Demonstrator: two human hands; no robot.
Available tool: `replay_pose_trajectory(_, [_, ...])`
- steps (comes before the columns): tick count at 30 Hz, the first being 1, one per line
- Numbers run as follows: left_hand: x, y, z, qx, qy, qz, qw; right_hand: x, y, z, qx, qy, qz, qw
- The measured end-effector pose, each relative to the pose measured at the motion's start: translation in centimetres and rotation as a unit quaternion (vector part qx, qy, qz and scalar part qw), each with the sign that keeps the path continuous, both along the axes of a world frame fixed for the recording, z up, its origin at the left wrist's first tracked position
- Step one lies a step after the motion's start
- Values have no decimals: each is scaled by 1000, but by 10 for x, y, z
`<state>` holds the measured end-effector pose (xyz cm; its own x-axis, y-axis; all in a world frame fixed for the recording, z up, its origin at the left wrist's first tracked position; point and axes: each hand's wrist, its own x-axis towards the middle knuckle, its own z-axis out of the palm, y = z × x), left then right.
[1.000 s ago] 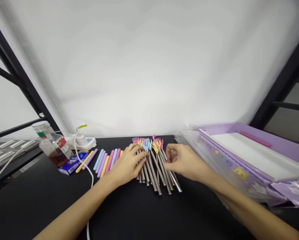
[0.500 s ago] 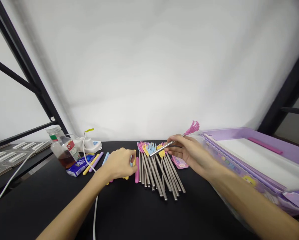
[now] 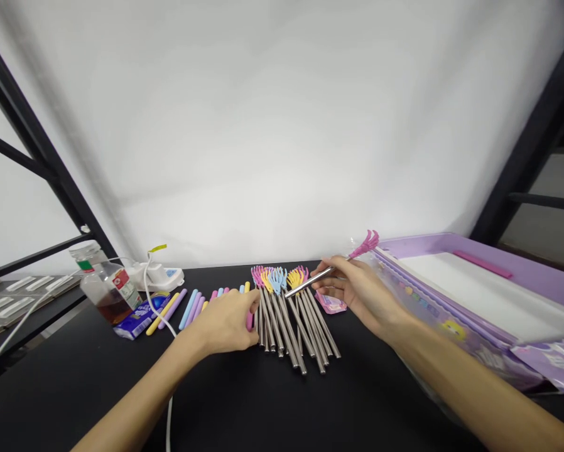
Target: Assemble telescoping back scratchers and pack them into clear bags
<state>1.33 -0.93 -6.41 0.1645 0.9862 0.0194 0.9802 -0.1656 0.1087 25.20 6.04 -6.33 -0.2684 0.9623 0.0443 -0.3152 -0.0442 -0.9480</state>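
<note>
My right hand (image 3: 357, 290) holds a back scratcher (image 3: 324, 272) by its metal rod, with the pink claw head tilted up to the right. Against the pile's left side, my left hand (image 3: 228, 317) has its fingers closed around a pink handle tube (image 3: 250, 321), mostly hidden by them. Between the hands lies a fanned pile of back scratchers (image 3: 289, 326), bare rods toward me, with pink, yellow and blue claw heads at the far end. Several coloured handle tubes (image 3: 190, 307) lie left of and behind my left hand.
At the left stand a bottle of brown liquid (image 3: 105, 282), a blue packet (image 3: 138, 317) and a power strip (image 3: 171, 278). A white cable (image 3: 171, 389) crosses the black table. A purple box (image 3: 433, 242) takes up the right side, and a pink packet (image 3: 330, 302) lies near the pile.
My left hand has closed on the pink handle tube beside the pile. My right hand still holds the back scratcher at nearly the same angle. The view has shifted slightly.
</note>
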Motion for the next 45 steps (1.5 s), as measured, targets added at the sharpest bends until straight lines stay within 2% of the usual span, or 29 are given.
replay_pose_trajectory(8, [-3, -1, -1, -30, -19, 15, 999, -2, -4, 0, 16, -13, 3, 1000])
replay_pose_trajectory(17, [-10, -17, 32, -49, -142, 17, 989, -4, -4, -2, 3, -8, -14, 1000])
replay_pose_trajectory(19, [-12, -18, 37, -70, -229, 7, 971, -3, -4, -3, 4, -2, -15, 1000])
replay_pose_trajectory(23, [-11, -15, 38, -76, -403, -37, 911, -3, -4, -4, -2, 30, -4, 1000])
replay_pose_trajectory(27, [-7, -9, 29, -29, -469, -63, 881, -6, -6, -5, 1, 25, 8, 1000])
replay_pose_trajectory(31, [-5, -2, 16, -56, -543, -88, 834, -9, -8, -9, 11, 22, 22, 999])
replay_pose_trajectory(34, [-4, 0, 9, -83, -570, -81, 814, -11, -7, -12, 20, 38, 31, 999])
replay_pose_trajectory(36, [-3, 1, 6, -90, -565, -77, 816, -12, -7, -14, 24, 49, 30, 998])
replay_pose_trajectory(42, [3, -3, 6, -59, -475, -100, 872, -18, -11, -15, 26, 60, 40, 997])
replay_pose_trajectory(45, [3, -5, 5, -46, -456, -110, 882, -23, -14, -15, 34, 56, 50, 997])
